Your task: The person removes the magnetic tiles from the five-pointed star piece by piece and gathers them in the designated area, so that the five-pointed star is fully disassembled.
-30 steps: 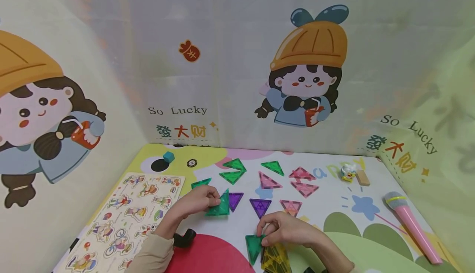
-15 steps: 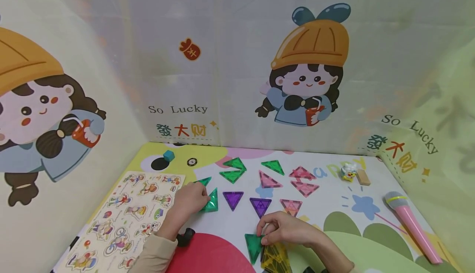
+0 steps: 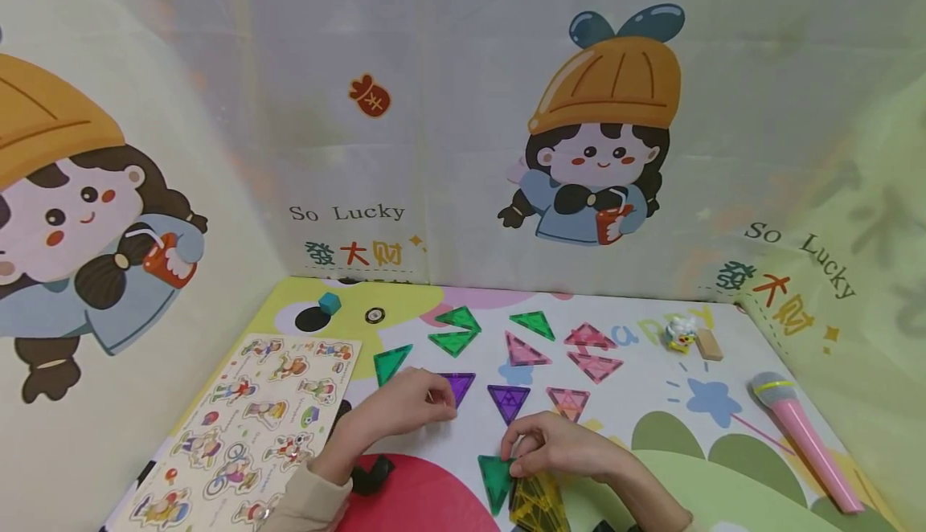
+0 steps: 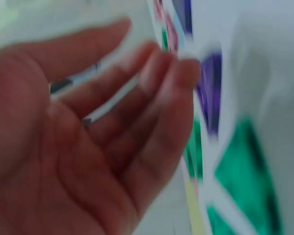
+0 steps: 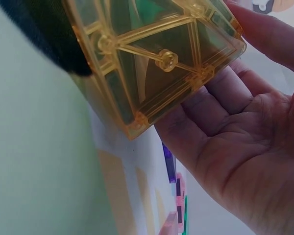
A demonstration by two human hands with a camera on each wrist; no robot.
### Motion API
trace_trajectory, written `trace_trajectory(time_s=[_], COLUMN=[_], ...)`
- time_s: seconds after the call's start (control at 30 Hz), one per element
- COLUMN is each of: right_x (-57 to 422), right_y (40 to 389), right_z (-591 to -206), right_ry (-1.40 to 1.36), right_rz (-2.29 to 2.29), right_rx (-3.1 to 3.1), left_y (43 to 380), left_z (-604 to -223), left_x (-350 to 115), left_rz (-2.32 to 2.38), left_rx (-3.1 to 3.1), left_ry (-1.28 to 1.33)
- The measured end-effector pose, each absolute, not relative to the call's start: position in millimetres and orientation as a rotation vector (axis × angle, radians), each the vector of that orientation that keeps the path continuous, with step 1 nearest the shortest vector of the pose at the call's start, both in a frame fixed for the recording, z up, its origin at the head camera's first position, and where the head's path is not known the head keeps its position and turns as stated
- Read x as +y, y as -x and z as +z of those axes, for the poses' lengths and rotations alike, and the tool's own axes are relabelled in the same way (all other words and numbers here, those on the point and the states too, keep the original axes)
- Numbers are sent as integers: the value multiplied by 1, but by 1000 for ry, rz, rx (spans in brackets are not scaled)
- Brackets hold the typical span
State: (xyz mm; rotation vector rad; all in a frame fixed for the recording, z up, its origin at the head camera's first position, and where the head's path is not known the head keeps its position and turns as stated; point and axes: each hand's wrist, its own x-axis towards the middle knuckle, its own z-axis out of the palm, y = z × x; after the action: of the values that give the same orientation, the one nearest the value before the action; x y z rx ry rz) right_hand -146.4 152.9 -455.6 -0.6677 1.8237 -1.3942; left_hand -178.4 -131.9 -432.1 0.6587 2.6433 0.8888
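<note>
My left hand hovers over the table with loosely bent fingers and nothing between them. Its fingertips overlap a purple triangular magnetic tile in the head view. Below it in the left wrist view lies a green tile, hidden by the hand from the head. Beyond the hand is another green tile. My right hand grips a stack of triangular magnetic tiles, yellow ones with a green one sticking out leftward. Ahead of it lie a second purple tile and a pink tile.
More green tiles and pink tiles lie farther back. A wooden picture puzzle board covers the left side. A blue cube, small toy figure, wooden block and pink toy microphone stand around.
The left hand carried a green tile leftward, set it down beside the other green tile, let go and moved back right. The right hand has stayed in place with its stack.
</note>
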Motion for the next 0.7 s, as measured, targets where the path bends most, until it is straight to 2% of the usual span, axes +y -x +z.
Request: trace_trajectory(time_s=[0.27,0.5,0.7], right_x=[152,149,161], right_y=[143,134,130], right_z=[-453,-450,-449], right_ry=[679,777,746], right_rz=[-1402,-1374,-1335], right_rx=[1868,1909,1999], left_y=[156,155,157], left_z=[-448,-460,-459], left_x=[-90,-87,-89], left_rz=[887,894,870], left_rx=[2336,2305,2348], left_ry=[-945,-959,-965])
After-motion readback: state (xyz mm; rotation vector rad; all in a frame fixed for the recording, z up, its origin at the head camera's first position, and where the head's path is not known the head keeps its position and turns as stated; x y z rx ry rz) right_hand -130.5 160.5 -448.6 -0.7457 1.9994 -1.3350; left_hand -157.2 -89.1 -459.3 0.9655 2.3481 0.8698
